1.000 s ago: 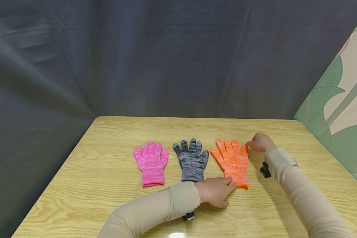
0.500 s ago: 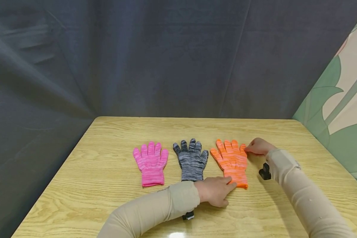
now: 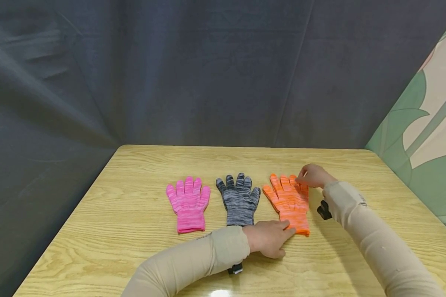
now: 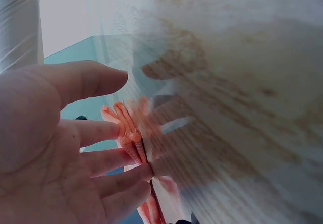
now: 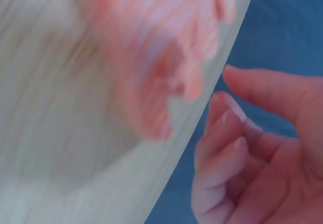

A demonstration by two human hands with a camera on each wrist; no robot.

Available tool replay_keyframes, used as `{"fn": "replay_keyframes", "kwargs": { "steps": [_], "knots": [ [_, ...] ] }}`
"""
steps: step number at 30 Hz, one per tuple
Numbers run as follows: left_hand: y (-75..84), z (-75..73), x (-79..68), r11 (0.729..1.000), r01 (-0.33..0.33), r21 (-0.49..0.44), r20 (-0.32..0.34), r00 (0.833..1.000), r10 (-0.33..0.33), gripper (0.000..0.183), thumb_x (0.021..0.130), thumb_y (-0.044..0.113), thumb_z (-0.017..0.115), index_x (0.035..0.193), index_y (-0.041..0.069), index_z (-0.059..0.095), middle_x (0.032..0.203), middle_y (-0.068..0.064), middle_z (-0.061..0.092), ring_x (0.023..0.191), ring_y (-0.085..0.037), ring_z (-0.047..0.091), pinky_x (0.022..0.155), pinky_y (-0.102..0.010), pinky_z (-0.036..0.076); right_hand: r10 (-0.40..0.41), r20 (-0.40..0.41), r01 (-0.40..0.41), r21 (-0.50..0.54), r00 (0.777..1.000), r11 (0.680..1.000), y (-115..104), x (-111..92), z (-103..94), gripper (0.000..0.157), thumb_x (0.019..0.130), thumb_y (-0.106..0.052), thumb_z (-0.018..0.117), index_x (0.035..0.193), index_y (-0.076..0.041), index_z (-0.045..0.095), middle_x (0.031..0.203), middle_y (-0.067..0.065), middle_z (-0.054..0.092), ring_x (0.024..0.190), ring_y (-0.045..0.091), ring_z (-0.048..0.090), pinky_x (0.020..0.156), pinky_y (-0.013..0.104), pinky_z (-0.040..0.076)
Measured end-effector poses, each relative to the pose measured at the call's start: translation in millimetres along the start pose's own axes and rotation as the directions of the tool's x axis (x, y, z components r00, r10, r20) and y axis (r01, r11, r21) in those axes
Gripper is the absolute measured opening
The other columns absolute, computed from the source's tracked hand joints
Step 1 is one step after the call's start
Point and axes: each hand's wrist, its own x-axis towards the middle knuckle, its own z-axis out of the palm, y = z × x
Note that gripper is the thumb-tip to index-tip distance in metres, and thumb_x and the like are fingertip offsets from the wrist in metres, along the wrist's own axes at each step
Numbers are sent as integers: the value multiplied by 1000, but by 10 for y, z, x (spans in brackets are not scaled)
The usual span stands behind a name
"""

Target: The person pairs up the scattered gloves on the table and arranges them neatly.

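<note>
An orange knit glove [image 3: 293,202] lies flat on the table, fingers spread away from me. My left hand [image 3: 269,239] rests on its cuff with fairly straight fingers; the left wrist view shows the thumb held apart. At the far end of the same glove, my right hand [image 3: 314,175] hovers by the fingertips on the right side. In the right wrist view its fingers [image 5: 219,168] are bent, with a gap to the thumb and nothing held. A grey-black knit glove [image 3: 240,202] lies left of the orange one, its cuff partly behind my left wrist.
A pink knit glove [image 3: 189,206] lies left of the grey one, in the same row. The wooden table [image 3: 96,231] ends at a dark curtain [image 3: 208,82] behind and on the left. A patterned panel [image 3: 431,136] stands at the right.
My right hand has moved left, from beside the orange glove's outermost finger to above its fingertips, leaving that finger. The left hand and the gloves stay in place.
</note>
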Motion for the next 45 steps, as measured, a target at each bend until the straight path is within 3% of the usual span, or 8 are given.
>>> {"fn": "replay_keyframes", "kwargs": {
  "steps": [3,9,18,26,38,41,45],
  "knots": [
    [0,1,8,1000,-8,7,-2,1000,8,64,93,37,53,148,27,22,155,7,21,141,-5,26,109,-18,32,-51,48,49,24,998,998,-162,24,84,16,90,-16,58,85,-1,59,73,9,59,57,11,42,54,26,37],
    [3,2,20,1000,-16,16,-14,1000,16,64,92,37,53,148,26,23,155,6,22,141,-6,26,109,-18,32,-156,148,146,77,977,986,-389,26,295,14,86,-17,66,80,-5,60,71,3,59,56,11,42,54,25,37],
    [20,7,19,1000,-13,10,-16,1000,13,64,92,37,53,148,27,23,155,7,21,141,-5,26,108,-18,33,-146,94,143,47,985,989,-496,1,469,13,82,-10,68,75,-5,59,64,0,54,52,10,42,53,24,39],
    [23,5,28,999,12,33,-26,1000,-11,64,92,38,53,148,27,24,155,8,22,140,-6,28,108,-19,33,-132,96,135,-18,987,991,-538,33,481,15,83,-12,68,74,-6,57,64,0,52,56,11,43,57,24,39],
    [7,-3,39,1000,-2,5,-16,1000,2,64,92,38,53,148,27,24,155,6,21,141,-7,26,109,-20,33,-131,175,131,15,976,991,-504,44,433,13,88,-15,63,83,-6,55,67,1,52,53,11,40,53,24,37],
    [-30,-10,22,999,-30,-42,-4,1000,29,65,93,39,51,149,27,21,156,5,18,142,-8,24,111,-21,31,-158,146,157,18,977,987,-495,13,359,14,89,-17,62,86,-5,56,73,6,58,54,13,45,53,24,39],
    [-125,-59,-77,987,-75,-140,-25,997,72,65,95,40,48,150,29,16,158,3,12,145,-12,17,115,-26,26,-189,41,190,-10,981,982,-524,-114,223,17,90,-22,61,89,-5,57,74,9,58,56,15,46,54,26,39]
  ]
}}
